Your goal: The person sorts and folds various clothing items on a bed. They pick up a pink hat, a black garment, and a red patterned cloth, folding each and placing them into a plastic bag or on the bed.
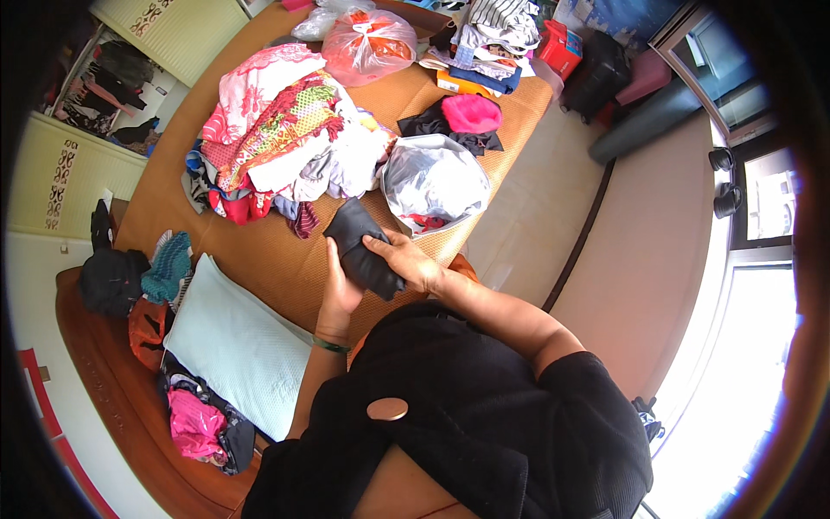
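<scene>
Between my hands, in front of my body, is a folded piece of black cloth [361, 251]; which garment it is I cannot tell. My left hand [344, 285] supports it from below and along its left side. From the right, my right hand [406, 259] grips it with the thumb pressed on top. Just beyond my right hand stands a whitish plastic bag [437, 182] with some red cloth low inside it. A large heap of mixed clothes [285, 143], pink, white, red and patterned, lies farther off to the left.
A light blue pillow [238, 337] lies left of me by the wooden headboard [112, 372]. Beyond the bag rest a bright pink fuzzy item [471, 112] and stacked folded clothes [493, 43]. A reddish tied plastic bag [367, 52] sits at the bed's far side. Right stands a black suitcase [596, 78].
</scene>
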Motion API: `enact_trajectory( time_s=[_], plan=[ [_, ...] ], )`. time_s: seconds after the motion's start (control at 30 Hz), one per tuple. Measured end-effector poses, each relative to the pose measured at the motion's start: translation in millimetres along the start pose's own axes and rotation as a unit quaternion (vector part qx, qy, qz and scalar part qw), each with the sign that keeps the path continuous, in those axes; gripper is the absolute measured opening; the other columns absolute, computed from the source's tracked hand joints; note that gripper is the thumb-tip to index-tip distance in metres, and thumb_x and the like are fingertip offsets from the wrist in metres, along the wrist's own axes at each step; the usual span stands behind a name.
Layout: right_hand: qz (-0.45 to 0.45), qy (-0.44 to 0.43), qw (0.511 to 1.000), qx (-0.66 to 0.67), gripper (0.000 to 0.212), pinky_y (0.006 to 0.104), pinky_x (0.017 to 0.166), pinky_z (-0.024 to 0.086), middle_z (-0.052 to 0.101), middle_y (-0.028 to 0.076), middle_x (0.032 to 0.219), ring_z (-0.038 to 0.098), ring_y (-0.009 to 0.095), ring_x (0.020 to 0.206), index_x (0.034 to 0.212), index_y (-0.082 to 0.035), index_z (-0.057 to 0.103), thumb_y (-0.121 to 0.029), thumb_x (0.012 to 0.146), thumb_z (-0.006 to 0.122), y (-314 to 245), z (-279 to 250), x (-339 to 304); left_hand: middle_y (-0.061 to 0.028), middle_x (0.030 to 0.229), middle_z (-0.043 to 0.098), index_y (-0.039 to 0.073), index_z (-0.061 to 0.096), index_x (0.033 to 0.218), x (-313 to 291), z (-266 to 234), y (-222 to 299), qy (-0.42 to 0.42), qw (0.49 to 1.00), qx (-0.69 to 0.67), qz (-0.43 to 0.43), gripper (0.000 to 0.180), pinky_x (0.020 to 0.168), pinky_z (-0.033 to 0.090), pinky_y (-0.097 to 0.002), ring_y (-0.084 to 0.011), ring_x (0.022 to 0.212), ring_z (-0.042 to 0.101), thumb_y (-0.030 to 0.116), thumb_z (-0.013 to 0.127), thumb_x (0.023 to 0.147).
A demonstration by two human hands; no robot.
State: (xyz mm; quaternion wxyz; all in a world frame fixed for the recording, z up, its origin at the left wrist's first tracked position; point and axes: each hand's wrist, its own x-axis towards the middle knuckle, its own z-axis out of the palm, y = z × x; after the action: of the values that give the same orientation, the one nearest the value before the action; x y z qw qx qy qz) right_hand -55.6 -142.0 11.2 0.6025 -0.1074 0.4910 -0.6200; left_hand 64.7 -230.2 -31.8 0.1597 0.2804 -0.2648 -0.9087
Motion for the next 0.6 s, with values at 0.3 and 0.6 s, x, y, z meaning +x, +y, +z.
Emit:
enact_trajectory(
  time_s=[0.3, 0.6],
  plan=[
    [0.067, -0.011, 0.998, 0.002, 0.052, 0.0324, 0.078, 0.051, 0.062, 0.015, 0.104, 0.063, 0.025, 0.09, 0.116, 0.005, 0.05, -0.033, 0.083, 0.064, 29, -23, 17, -0.0144, 0.135, 0.042, -0.001, 0.036, 0.133, -11, -26, -25, 0.018, 0.997, -0.055, 0.042, 0.059, 0.106, 0.031, -0.0415, -0.0269, 0.123, 0.042, 0.041, 0.037, 0.092],
    [-0.046, -0.049, 0.943, -0.327, 0.087, 0.041, 0.097, 0.039, 0.043, 0.017, 0.129, 0.043, 0.03, 0.12, 0.137, -0.008, 0.028, -0.042, 0.072, 0.075, 9, -77, 6, -0.0167, 0.125, 0.05, -0.003, 0.043, 0.126, 3, -4, -32, 0.04, 0.998, -0.052, 0.02, 0.054, 0.101, 0.036, -0.0419, -0.029, 0.115, 0.05, 0.032, 0.042, 0.085]
  ],
)
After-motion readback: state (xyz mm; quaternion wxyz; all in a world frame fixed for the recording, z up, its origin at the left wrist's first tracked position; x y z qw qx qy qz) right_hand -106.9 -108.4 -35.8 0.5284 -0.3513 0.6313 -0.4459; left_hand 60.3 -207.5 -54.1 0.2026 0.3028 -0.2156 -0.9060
